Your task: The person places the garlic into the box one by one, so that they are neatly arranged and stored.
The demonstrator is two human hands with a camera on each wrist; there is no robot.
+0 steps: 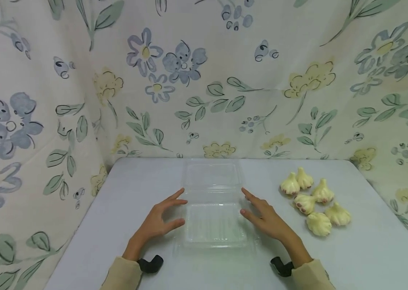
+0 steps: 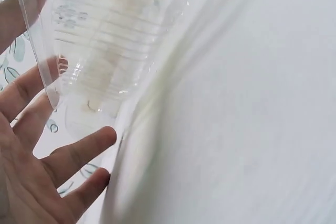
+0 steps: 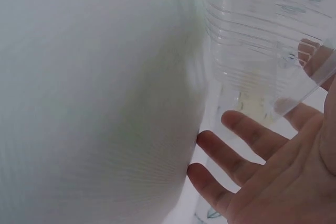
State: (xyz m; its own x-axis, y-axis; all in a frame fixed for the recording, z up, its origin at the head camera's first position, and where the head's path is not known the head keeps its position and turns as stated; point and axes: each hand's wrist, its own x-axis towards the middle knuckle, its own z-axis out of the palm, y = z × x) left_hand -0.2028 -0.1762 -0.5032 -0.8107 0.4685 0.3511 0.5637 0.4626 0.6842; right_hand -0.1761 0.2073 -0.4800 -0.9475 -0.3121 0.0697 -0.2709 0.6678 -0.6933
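A clear plastic clamshell box (image 1: 216,225) lies opened out on the white table, its lid (image 1: 213,175) folded back toward the far edge. My left hand (image 1: 160,215) is at the box's left side with fingers spread and fairly straight. On the opposite side my right hand (image 1: 264,217) mirrors it, fingers extended toward the box's right edge. Both wrist views show the ribbed clear box wall beside the left hand (image 2: 47,150) and the right hand (image 3: 273,166). Some fingers show through the plastic; whether they touch it, I cannot tell.
Several garlic bulbs (image 1: 319,224) sit in a loose group on the right part of the white table (image 1: 139,173). A floral curtain (image 1: 204,80) hangs behind the table and along both sides. Black wrist straps (image 1: 151,264) show near the sleeves.
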